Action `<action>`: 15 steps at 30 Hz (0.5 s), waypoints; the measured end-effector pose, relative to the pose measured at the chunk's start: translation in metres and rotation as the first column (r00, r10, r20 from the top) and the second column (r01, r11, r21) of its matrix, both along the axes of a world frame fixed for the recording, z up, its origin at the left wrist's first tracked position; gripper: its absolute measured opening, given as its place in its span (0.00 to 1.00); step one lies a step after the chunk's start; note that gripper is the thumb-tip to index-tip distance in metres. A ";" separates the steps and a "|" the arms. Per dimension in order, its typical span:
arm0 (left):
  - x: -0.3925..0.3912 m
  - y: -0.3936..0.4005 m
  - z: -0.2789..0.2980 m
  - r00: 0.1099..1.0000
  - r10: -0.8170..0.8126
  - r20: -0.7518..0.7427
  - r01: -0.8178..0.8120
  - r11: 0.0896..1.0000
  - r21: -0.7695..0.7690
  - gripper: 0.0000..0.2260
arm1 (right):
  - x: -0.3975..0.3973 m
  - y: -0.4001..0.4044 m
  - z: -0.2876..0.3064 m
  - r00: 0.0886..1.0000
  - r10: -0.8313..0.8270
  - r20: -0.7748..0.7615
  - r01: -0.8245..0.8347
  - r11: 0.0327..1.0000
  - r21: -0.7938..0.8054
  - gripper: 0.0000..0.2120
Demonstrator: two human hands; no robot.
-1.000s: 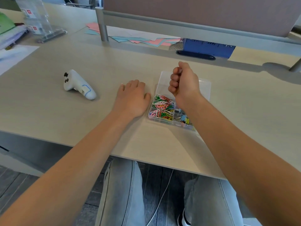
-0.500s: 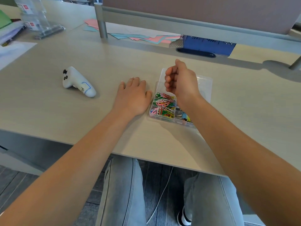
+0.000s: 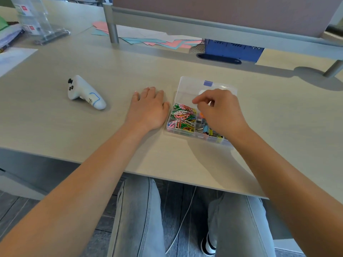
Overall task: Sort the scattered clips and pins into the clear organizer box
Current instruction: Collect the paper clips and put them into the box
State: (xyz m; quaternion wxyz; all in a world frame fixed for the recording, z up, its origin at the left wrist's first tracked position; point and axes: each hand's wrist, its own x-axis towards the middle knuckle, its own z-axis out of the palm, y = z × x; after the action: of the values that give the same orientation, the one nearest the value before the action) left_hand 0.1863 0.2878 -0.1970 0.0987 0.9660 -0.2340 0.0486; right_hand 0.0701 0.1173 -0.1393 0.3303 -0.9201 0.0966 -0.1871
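Note:
The clear organizer box (image 3: 183,85) lies on the desk with its lid open and a purple latch at the far edge. Its left compartment holds several coloured paper clips (image 3: 182,117); binder clips (image 3: 207,129) fill the near right compartment. My left hand (image 3: 148,110) rests flat on the desk, touching the box's left side and holding nothing. My right hand (image 3: 220,112) hovers over the box's right half, fingers curled downward with thumb and forefinger close together. Whatever is under that hand is hidden.
A white controller (image 3: 85,92) lies left of my hands. Coloured paper sheets (image 3: 157,38) and a blue box (image 3: 232,50) sit under the grey divider rail (image 3: 185,21) at the back. A clear acrylic stand (image 3: 40,25) stands far left. The desk edge runs just above my knees.
My right hand has dropped from a raised fist to a lowered, palm-down pose over the box, fingers pointing into it. The left hand has stayed in place.

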 end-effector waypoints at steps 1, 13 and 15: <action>0.000 0.000 0.000 1.000 -0.005 -0.006 0.005 1.000 0.009 0.25 | -0.004 0.000 -0.003 1.000 0.020 -0.014 -0.021 0.998 -0.053 0.12; -0.002 0.001 0.000 1.000 0.001 -0.012 0.000 1.000 0.015 0.24 | -0.044 0.010 -0.032 0.970 0.170 0.177 -0.124 0.962 -0.242 0.07; -0.002 0.001 0.001 1.000 0.004 -0.016 -0.003 1.000 0.007 0.24 | -0.045 0.011 -0.033 0.970 0.170 0.174 -0.127 0.965 -0.231 0.06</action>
State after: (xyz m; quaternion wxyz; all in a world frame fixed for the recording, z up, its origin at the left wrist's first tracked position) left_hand 0.1844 0.2886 -0.1963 0.0970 0.9671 -0.2317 0.0401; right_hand 0.0248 0.1283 -0.1728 0.2481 -0.9330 -0.0264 -0.2593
